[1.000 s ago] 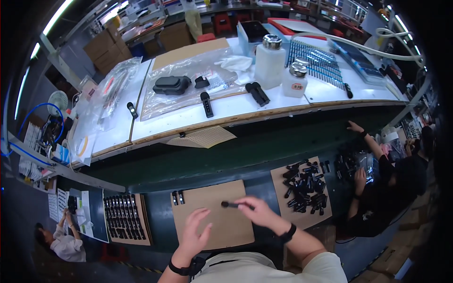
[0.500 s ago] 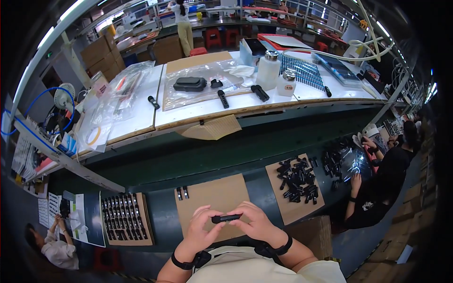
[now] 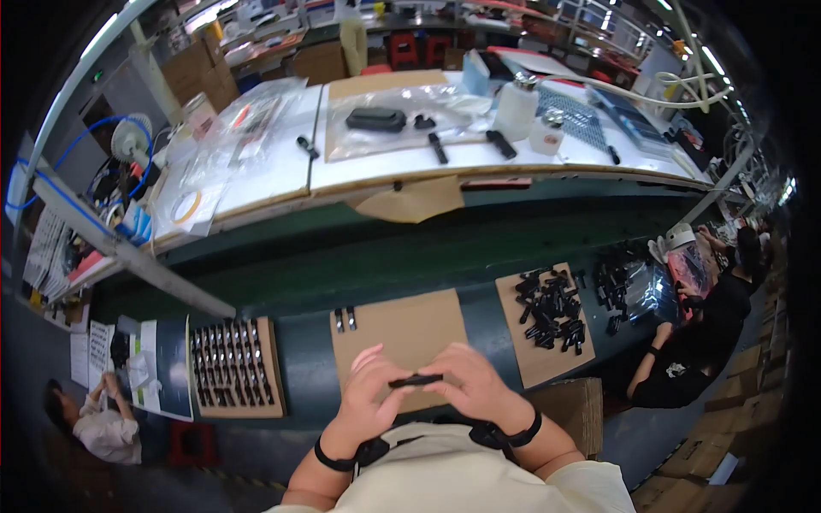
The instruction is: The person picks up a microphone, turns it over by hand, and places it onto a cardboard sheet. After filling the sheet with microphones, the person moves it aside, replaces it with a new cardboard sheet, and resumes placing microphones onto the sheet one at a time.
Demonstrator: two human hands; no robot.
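While both hands meet close to the body at the near edge of the scene, the left hand (image 3: 366, 395) and the right hand (image 3: 475, 389) pinch a small, slim black part (image 3: 416, 380) between them, the fingers of each curled and grasping one end so that it lies level and crosswise above the near edge of a bare brown cardboard sheet (image 3: 402, 329). Each wrist wears a dark band. At the far left corner of that sheet lie two small dark pieces (image 3: 345, 320), side by side and well apart from the hands. To the left, a second cardboard sheet holds rows of black parts (image 3: 229, 366) lined up neatly. To the right, a third sheet carries a loose heap of black parts (image 3: 549, 308), with more scattered just beyond it on the green surface (image 3: 299, 368). Farther away runs a long white workbench (image 3: 282, 167) bearing clear plastic bags, a dark oblong case (image 3: 375, 119), and two white bottles (image 3: 523, 109). Another person (image 3: 705, 325) in dark clothing sits at the far right, and a further person (image 3: 94, 419) sits at the near left.
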